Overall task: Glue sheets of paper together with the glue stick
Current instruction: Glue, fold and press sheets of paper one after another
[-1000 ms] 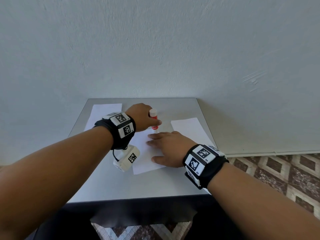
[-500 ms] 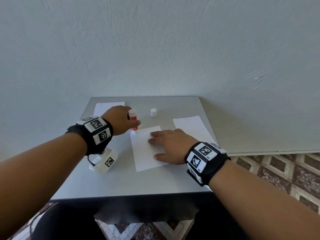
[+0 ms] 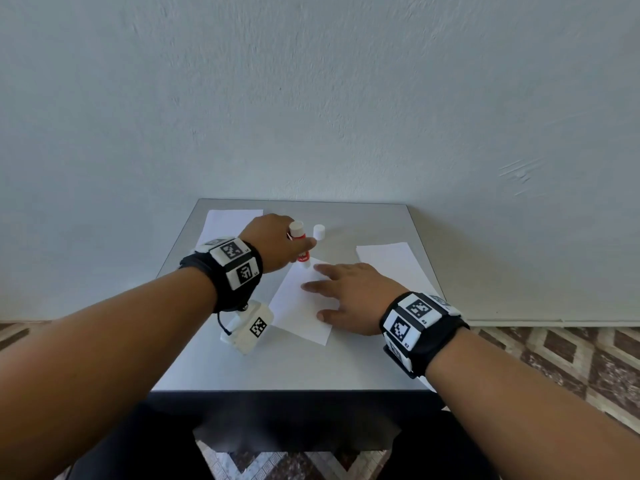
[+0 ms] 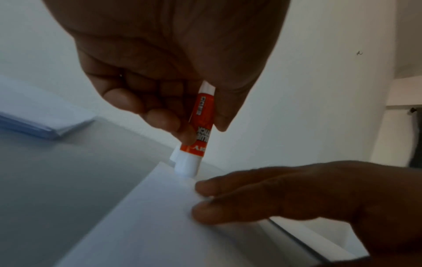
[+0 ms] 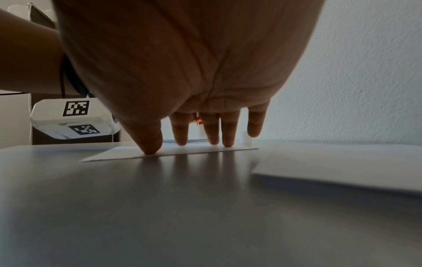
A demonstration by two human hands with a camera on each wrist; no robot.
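Note:
A red and white glue stick [image 3: 300,244] [image 4: 200,126] stands almost upright in my left hand [image 3: 277,245] [image 4: 173,101], pinched between thumb and fingers, its white tip down on the far corner of a white sheet [image 3: 294,299] [image 4: 160,207] in the middle of the table. My right hand [image 3: 349,292] [image 5: 205,131] lies flat on that sheet, fingers straight, pressing it to the table. The stick's white cap [image 3: 319,232] stands on the table just beyond the left hand.
A stack of white sheets [image 3: 228,221] lies at the table's far left, another stack [image 3: 391,263] [image 5: 331,173] at the right edge. The grey table [image 3: 277,368] stands against a white wall, with patterned floor tiles to its right.
My left hand has carried the glue stick back right and forward, from the sheet's left far corner to its tip corner near my right fingers. The sheet has turned slightly under the right hand.

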